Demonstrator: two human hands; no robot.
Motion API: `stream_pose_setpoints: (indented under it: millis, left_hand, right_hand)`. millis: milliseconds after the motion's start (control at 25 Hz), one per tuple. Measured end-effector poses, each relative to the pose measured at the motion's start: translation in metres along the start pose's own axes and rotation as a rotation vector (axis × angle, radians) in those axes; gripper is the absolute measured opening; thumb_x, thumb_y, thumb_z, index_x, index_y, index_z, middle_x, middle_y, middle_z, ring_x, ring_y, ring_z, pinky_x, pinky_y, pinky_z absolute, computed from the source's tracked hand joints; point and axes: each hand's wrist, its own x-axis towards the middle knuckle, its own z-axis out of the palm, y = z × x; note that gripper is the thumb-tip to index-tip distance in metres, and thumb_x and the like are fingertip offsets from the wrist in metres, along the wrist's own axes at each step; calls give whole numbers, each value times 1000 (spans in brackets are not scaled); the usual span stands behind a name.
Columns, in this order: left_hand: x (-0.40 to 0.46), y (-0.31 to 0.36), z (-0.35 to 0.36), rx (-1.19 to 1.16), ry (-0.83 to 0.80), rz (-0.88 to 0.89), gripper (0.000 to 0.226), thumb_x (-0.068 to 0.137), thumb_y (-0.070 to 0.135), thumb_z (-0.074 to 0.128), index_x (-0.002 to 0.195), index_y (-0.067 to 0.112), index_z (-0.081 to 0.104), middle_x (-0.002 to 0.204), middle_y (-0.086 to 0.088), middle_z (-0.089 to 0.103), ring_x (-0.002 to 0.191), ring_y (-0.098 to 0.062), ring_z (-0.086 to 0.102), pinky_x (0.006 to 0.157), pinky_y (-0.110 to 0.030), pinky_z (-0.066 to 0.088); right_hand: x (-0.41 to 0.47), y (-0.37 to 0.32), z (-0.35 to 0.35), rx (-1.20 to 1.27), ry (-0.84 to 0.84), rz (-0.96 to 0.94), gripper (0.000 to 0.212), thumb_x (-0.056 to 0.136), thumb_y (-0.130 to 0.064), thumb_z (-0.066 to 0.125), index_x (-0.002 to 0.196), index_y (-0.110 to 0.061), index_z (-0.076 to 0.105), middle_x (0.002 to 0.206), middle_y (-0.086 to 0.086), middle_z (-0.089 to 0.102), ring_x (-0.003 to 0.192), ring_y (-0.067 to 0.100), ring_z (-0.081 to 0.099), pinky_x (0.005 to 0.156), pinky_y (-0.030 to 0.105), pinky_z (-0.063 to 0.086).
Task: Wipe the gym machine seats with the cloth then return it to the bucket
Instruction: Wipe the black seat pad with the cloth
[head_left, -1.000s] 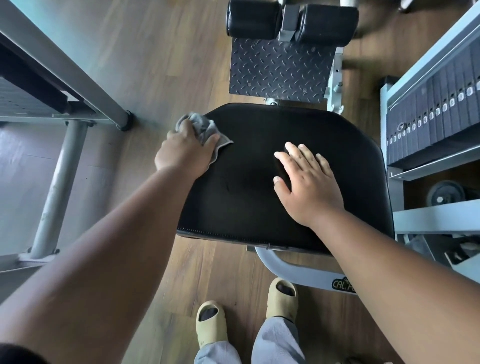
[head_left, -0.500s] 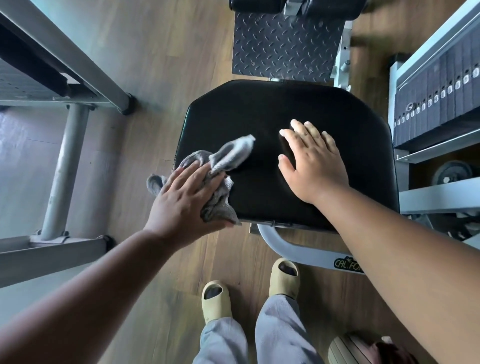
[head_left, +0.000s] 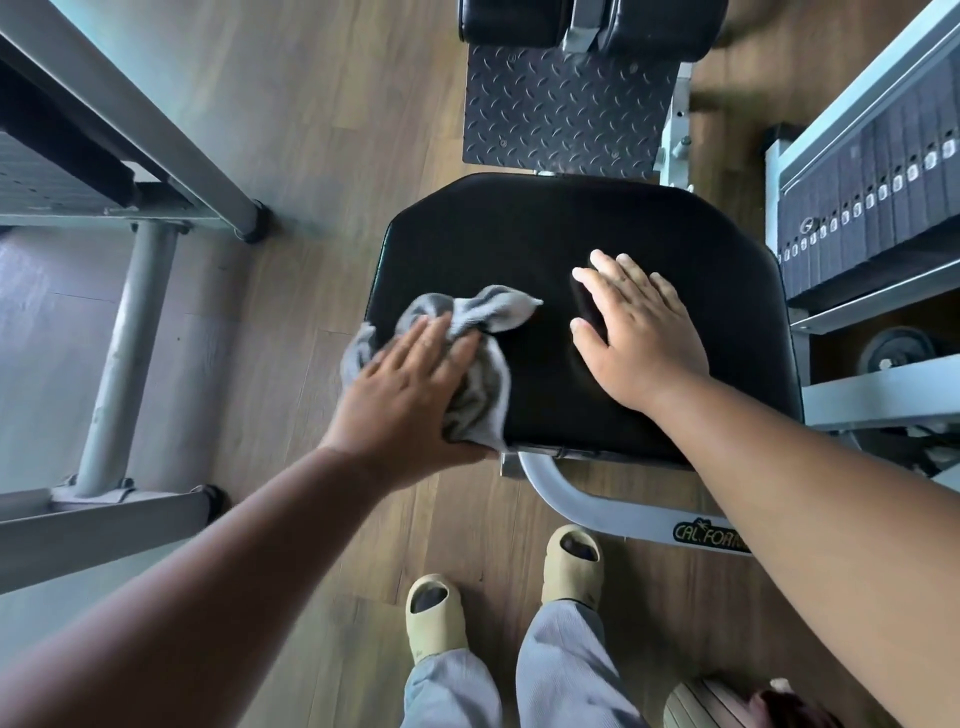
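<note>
Fingers of the left hand (head_left: 410, 395) lie nearly straight, spread flat on top of the grey cloth (head_left: 483, 353), pressing it down onto the black seat (head_left: 545, 244); they are not curled round it. The cloth sits bunched at about 8 o'clock on the seat pad, over the near left corner, with one fold hanging off the left edge and a pointed tail reaching toward the middle of the pad. The right hand (head_left: 641, 338) rests palm down on the seat at about 3 o'clock from the cloth, fingers straight and close together, holding nothing; hand and cloth are near each other but apart.

At 12 o'clock from the seat a dark tread-plate footrest (head_left: 561, 114) lies on the wooden floor (head_left: 322, 104), with two black roller pads (head_left: 587, 21) beyond it. At 3 o'clock stands a weight stack (head_left: 872, 182) in a pale frame. At 9 o'clock the grey steel legs of another machine (head_left: 130, 353) meet the floor. At 6 o'clock, under the seat's front edge, a curved grey frame tube (head_left: 597, 509) carries a partly hidden logo, and just below it the person's two beige slip-on shoes (head_left: 434, 616) and light trouser legs (head_left: 566, 670) show. I cannot see a bucket clearly; a rounded object at the 5 o'clock corner is too cut off to name.
</note>
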Motion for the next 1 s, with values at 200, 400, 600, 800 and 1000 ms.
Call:
stream_pose_setpoints:
  millis: [200,400,600,800,1000]
  left_hand:
    - [3,17,-12,7,-102,-256,134,55,104,36,159,20,19,166,-7,11,153,-25,8,124,-42,6]
    - [59,97,-1,-66,-131,-36,98,83,84,32,159,24,14,168,-5,6,154,-23,0,124,-39,-3]
    - [118,98,0,-96,-160,-9,96,82,86,27,159,32,10,168,3,-1,153,-15,-6,124,-36,-2]
    - [198,33,-8,-92,-66,-257,85,84,80,28,156,36,17,167,1,8,154,-22,4,123,-43,13]
    - [197,47,1,-57,-27,-341,76,89,68,29,154,29,26,163,-5,21,151,-28,13,121,-45,16]
  right_hand:
    - [1,-2,1,44,40,-2,53,95,-35,33,147,-28,39,162,-6,26,151,16,16,123,39,9]
    - [4,12,-10,140,-18,39,60,93,-23,41,153,-17,32,163,-2,22,151,16,13,123,35,8]
    - [5,70,-30,-77,-83,143,64,99,-50,33,156,-25,19,167,-5,4,153,15,1,123,39,4]
    - [2,82,-23,-64,6,84,64,96,-59,30,154,-31,26,165,-7,14,152,14,8,123,40,7]
    - [6,82,-19,-57,19,107,67,95,-56,26,155,-28,21,166,-5,9,153,14,4,124,40,4]
